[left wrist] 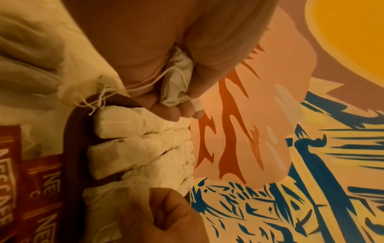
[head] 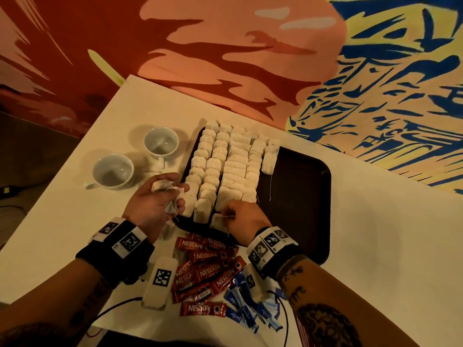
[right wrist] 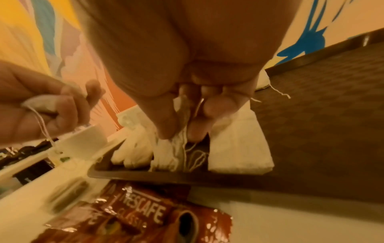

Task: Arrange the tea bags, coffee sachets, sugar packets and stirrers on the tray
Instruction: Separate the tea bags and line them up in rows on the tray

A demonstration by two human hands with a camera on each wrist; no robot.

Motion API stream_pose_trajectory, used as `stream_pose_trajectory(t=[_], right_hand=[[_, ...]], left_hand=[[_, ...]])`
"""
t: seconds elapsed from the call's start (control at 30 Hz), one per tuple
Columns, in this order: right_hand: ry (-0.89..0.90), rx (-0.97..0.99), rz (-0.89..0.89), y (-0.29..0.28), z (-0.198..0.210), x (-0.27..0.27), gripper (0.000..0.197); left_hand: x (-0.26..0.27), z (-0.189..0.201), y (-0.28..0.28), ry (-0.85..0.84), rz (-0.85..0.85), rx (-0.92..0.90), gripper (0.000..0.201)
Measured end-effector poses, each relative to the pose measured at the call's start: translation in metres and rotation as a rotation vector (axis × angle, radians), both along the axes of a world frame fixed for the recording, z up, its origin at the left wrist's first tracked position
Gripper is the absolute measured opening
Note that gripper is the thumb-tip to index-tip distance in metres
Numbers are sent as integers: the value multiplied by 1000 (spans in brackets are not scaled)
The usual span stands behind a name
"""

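White desk against a painted mural wall; two cups. Five tea-bag rows fill the brown tray. Left hand clutches spare tea bags; right hand pinches one tea bag at the tray's near edge.

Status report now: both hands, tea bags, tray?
Left hand holds spare tea bags. Right hand pinches one tea bag at tray near edge. Coffee sachets wait on table.

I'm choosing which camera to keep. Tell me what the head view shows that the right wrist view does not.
Only the head view: two white cups, the blue sugar packets, and the full rows of tea bags. Only the right wrist view: the right hand's fingertips pinching a tea bag at the tray's near edge. Both: the dark tray, the Nescafe sachets, and both hands.
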State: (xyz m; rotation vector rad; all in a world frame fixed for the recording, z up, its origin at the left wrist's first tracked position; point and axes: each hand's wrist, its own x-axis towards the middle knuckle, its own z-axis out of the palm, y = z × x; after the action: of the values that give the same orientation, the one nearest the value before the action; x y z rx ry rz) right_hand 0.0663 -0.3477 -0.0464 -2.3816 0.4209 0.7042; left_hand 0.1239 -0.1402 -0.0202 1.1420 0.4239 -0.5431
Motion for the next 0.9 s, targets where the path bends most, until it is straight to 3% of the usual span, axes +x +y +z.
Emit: stream_pose_trajectory(t=[0.13,0.33,0.7,0.8,0.9], right_hand=[[22,-96,-15,2,-3,10,27],[30,-137,-65,-2,-3,22,22],[-6,-161,-150,-4,0,28,37],[-98,-123,-202,-2,9,27,33],[-303,104,-266,10,24,21,23]], left_hand=[[3,-1,1,-31,0,-12,25],[9,-3,1,-49,-14,-36,24],[9,2,-10,-41,-68,-85,21],[6,4,-13,-22,-101,-85,26],[2,7,-17,-35,-128,-85,31]])
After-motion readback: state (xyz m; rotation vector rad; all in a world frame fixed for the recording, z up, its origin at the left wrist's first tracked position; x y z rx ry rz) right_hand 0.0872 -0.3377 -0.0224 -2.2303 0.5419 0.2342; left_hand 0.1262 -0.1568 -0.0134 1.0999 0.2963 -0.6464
